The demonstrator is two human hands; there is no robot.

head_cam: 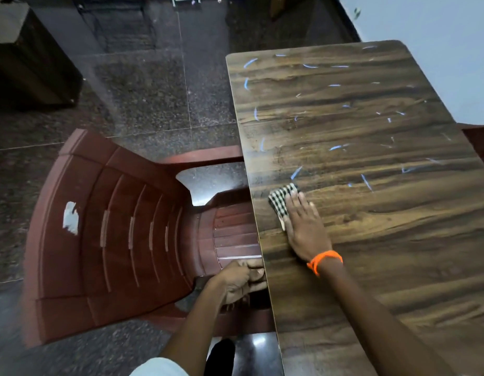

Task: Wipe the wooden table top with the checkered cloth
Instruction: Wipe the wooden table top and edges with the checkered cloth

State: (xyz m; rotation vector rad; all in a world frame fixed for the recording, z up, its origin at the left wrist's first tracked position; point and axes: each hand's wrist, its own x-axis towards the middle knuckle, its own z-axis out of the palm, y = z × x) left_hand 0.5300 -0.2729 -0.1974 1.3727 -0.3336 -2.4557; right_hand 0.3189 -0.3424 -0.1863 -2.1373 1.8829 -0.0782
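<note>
The checkered cloth (282, 200) lies near the left edge of the wooden bench (384, 213), pinned under the flat, straight fingers of the right hand (304, 226). Pale streaks (338, 147) spread ahead of it, toward the far end. The left hand (239, 280) curls on the bench edge, beside a red chair (113, 234).

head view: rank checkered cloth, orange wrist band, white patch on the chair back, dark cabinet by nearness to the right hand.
From the right hand:
1. checkered cloth, under its fingers, touching.
2. orange wrist band, on that same wrist, just behind the hand.
3. white patch, on the red chair's back, left of the table.
4. dark cabinet, upper left on the floor.
</note>
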